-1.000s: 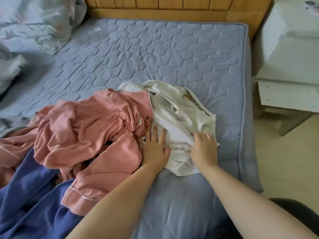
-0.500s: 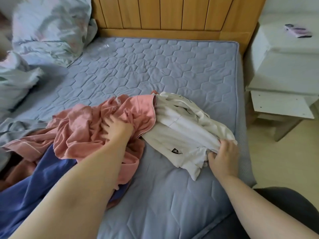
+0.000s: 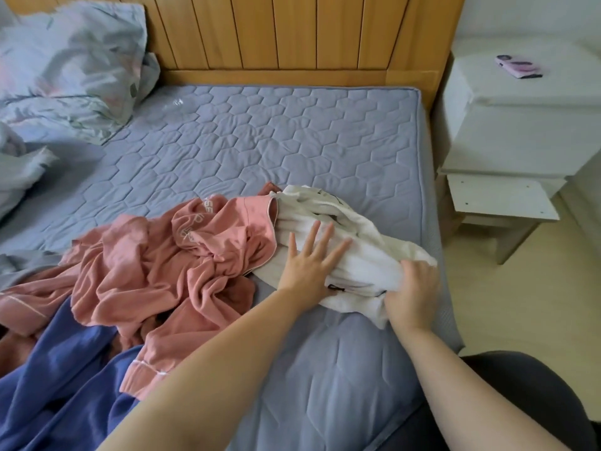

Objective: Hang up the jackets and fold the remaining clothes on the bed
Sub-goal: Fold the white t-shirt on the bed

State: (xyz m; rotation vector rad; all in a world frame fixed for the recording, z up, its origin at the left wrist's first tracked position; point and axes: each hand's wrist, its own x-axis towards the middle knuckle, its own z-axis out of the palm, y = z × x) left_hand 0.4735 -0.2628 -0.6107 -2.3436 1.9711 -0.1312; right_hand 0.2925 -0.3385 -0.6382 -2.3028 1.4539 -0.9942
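Left hand (image 3: 309,266) relocated from pink garment (image 3: 182,265) onto white garment (image 3: 364,245).
Nearest, at left, a blue garment (image 3: 65,369) lies partly under the pink one. The left hand lies flat on the white garment, fingers straight and spread, grasping nothing. The right hand (image 3: 411,292) clenches that garment's near right edge, fingers curled into the fabric. The white garment lies bunched near the right edge of the bed (image 3: 260,141), touching the pink garment. Beyond: pillow (image 3: 71,60), wooden headboard (image 3: 276,30), white nightstand (image 3: 520,131).
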